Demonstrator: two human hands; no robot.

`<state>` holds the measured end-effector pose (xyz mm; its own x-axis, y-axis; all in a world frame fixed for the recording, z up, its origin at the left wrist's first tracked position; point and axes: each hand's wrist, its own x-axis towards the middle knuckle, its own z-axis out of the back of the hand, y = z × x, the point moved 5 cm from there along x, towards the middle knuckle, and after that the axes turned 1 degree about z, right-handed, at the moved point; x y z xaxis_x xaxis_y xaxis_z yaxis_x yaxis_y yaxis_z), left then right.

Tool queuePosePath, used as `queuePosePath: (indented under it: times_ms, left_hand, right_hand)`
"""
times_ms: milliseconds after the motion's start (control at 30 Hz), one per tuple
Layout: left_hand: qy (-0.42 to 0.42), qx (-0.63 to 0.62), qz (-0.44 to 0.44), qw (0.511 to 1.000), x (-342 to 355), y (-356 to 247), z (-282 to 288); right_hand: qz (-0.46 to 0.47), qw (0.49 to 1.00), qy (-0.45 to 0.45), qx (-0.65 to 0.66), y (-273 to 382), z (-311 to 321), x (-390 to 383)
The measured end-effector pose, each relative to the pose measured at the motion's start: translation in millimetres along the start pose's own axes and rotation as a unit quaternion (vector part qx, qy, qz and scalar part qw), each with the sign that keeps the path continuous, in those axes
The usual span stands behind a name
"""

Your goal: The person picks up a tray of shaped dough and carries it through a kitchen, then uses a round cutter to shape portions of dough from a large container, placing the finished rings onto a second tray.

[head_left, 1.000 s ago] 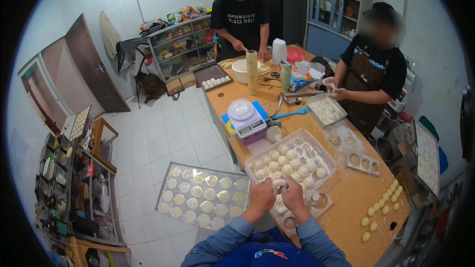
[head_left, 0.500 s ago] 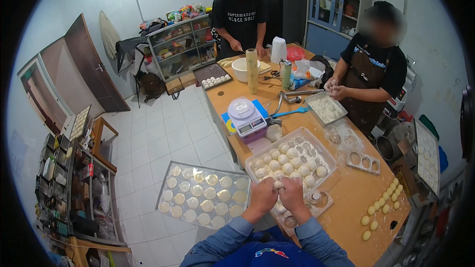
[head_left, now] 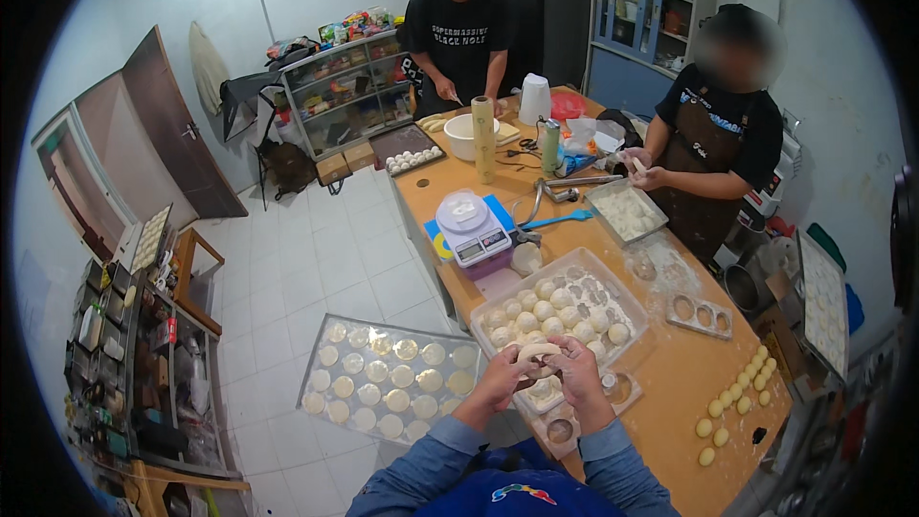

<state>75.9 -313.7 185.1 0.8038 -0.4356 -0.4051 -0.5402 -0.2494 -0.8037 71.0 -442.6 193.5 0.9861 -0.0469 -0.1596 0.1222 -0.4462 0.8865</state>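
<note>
My left hand (head_left: 502, 379) and my right hand (head_left: 580, 375) are both closed on one piece of pale dough (head_left: 539, 351). It is bent into a curve like part of a ring, and its underside is partly hidden by my fingers. The hands hold it above the near side of a translucent plastic box (head_left: 632, 304). Many floured dough balls (head_left: 544, 310) lie in that box, mostly to its left, with white flour at its right. Beside my right wrist lies a pale mould with round holes (head_left: 624, 391), partly covered by my arm.
Left of the table is a metal tray (head_left: 316, 364) marked with pale rounds. A kitchen scale (head_left: 479, 237) stands beyond the box. Small yellow balls (head_left: 735, 391) and another mould (head_left: 699, 316) lie right. Two co-workers stand across the table; one handles dough over a floured tray (head_left: 627, 213).
My hands have spread slightly apart and turned, and the dough between them now shows as a curved piece. The co-worker on the right has opened their hands around a dough piece.
</note>
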Motion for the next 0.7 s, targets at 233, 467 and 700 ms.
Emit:
queuePosePath:
  times_ms: [233, 467, 700]
  left_hand:
    - [0.023, -0.013, 0.002, 1.000, 4.5, 7.2, -0.2]
    - [0.023, 0.237, -0.171, 0.956, -2.3, -11.9, -11.6]
    - [0.005, 0.216, -0.172, 0.961, -2.5, -14.2, -5.8]
  right_hand:
    - [-0.016, 0.999, -0.003, 0.052, 0.1, 1.4, -1.8]
    - [0.091, 0.953, 0.042, -0.287, 3.1, -1.7, -4.1]
    - [0.090, 0.952, 0.019, -0.291, 4.7, 0.3, -12.1]
